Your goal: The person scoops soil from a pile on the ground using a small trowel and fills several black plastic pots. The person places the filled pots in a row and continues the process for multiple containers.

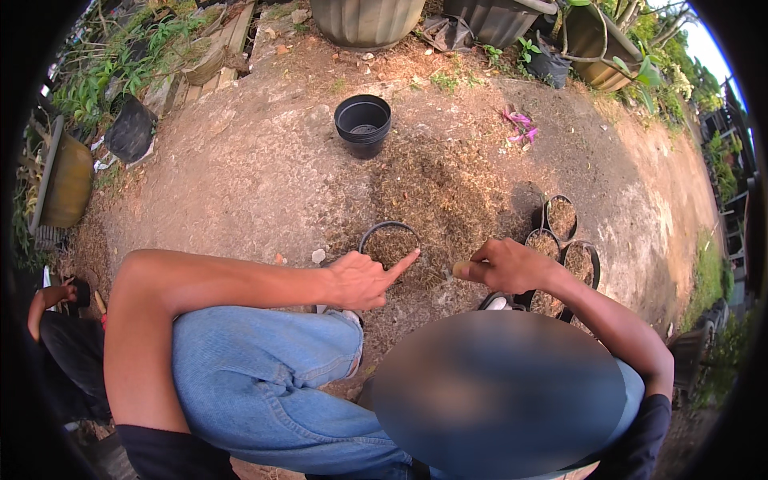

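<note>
My left hand (360,280) is at the near side of a round black plant pot (390,225) filled with brown, dry, crumbly material. Its index finger stretches across toward the pot's right rim, while the other fingers are bent and partly hidden. I see nothing held in it. Right of the pot, my right hand (510,266) hovers over the loose brown material (448,200), fingers curled together. Whether something small is pinched in them I cannot make out. Several filled black pots (562,216) stand together beside my right hand and forearm, partly covered.
A stack of black pots (362,128) stands farther ahead. Pink petals (520,126) lie to its right. Large planters (368,20) line the far edge, and a yellowish one (68,182) is at left. Another person's arm (50,302) shows at the left edge.
</note>
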The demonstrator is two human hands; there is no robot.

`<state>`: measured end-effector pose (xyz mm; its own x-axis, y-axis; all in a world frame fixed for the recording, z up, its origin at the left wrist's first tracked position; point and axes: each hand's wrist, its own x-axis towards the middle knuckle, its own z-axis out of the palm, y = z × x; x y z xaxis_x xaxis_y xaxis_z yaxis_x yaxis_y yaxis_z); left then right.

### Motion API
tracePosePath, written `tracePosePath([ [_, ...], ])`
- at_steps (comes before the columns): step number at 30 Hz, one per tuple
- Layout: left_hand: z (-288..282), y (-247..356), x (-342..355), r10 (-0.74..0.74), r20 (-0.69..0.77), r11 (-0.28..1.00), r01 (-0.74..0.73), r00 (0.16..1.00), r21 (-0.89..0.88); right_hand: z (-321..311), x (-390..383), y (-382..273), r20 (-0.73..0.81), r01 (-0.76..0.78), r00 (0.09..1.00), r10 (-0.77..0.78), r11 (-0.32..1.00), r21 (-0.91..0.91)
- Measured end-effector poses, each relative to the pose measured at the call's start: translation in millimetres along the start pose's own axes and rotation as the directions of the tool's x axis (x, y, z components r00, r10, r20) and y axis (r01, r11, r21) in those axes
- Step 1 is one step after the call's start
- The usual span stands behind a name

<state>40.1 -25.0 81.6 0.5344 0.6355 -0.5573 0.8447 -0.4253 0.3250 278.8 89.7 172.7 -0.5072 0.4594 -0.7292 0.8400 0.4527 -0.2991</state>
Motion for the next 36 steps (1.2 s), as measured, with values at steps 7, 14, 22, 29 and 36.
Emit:
tracePosePath([
  [7, 11.4, -4.1, -3.3, 0.022, 0.017, 1.0, -0.022, 1.0, 0.004, -14.6, -12.5, -5.6, 0.001, -0.003, 1.0, 0.003, 0.999, -0.04],
  [14, 7.3, -0.8, -1.7, 0.139, 0.07, 0.988, -0.134, 0.988, -0.07, -20.1, -13.9, -1.2, 0.067, -0.075, 0.994, 0.086, 0.985, -0.154],
  [22, 6.3, 0.1, 3.2, 0.132, -0.005, 0.987, -0.132, 0.991, -0.095, -33.5, -0.7, 1.1, 0.108, 0.065, 0.993, -0.041, 0.971, -0.228],
  [29, 5.1, 2.5, 6.6, 0.154, 0.004, 0.983, -0.153, 0.988, -0.101, -52.1, 1.7, -24.8, 0.21, -0.019, 0.973, 0.093, 0.944, -0.329],
  [36, 1.9, 5.2, 10.5, 0.081, -0.045, 0.96, -0.09, 0.996, -0.267, -54.8, 1.0, -28.9, 0.189, -0.003, 0.979, 0.074, 0.936, -0.353],
])
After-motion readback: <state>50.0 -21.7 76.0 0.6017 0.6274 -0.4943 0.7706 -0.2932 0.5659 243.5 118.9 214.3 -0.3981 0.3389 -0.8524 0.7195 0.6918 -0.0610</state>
